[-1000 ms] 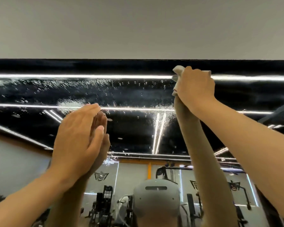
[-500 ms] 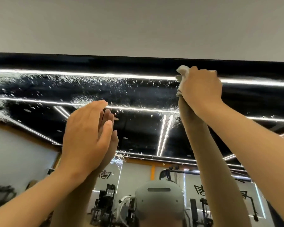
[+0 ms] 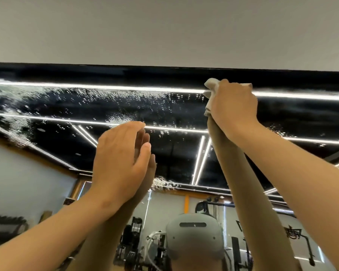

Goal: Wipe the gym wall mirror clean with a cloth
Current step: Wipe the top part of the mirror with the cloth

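The wall mirror (image 3: 70, 106) fills the middle of the head view, its top edge just under a pale wall band. Droplets and wet smears speckle its upper left part. My right hand (image 3: 233, 106) is raised near the mirror's top edge and grips a bunched white cloth (image 3: 210, 89) against the glass. My left hand (image 3: 119, 161) lies lower and to the left, fingers straight, flat on the glass against its own reflection.
The pale wall (image 3: 164, 30) runs above the mirror. The glass reflects ceiling light strips (image 3: 106, 87), gym machines (image 3: 133, 239) and a grey headset (image 3: 194, 235) at the bottom centre.
The view has shifted, so the mirror's wet left part shows more. Both hands sit slightly further right in the frame. The right hand stays near the top edge with the cloth.
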A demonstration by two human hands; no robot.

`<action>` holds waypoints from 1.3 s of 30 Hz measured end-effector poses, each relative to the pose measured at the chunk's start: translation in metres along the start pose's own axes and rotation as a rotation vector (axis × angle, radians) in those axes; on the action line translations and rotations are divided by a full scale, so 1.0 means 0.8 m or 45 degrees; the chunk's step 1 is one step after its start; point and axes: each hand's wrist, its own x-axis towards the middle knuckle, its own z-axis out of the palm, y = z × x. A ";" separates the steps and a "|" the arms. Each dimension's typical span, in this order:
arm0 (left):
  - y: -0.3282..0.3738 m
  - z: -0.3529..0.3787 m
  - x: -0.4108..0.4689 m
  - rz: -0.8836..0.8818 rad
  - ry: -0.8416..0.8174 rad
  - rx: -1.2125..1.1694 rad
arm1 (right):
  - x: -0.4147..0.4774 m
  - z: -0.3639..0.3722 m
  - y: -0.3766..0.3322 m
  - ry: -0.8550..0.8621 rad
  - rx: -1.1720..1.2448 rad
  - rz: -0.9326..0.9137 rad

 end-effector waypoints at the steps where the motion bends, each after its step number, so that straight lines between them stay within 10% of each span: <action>1: -0.010 -0.006 0.001 -0.002 0.002 0.016 | 0.001 0.004 -0.013 0.002 -0.008 -0.008; 16: -0.177 -0.068 0.010 0.217 -0.076 0.120 | 0.024 0.049 -0.154 -0.004 -0.115 0.171; 39: -0.191 -0.070 0.017 0.197 -0.044 0.000 | 0.024 0.074 -0.227 0.064 0.028 0.042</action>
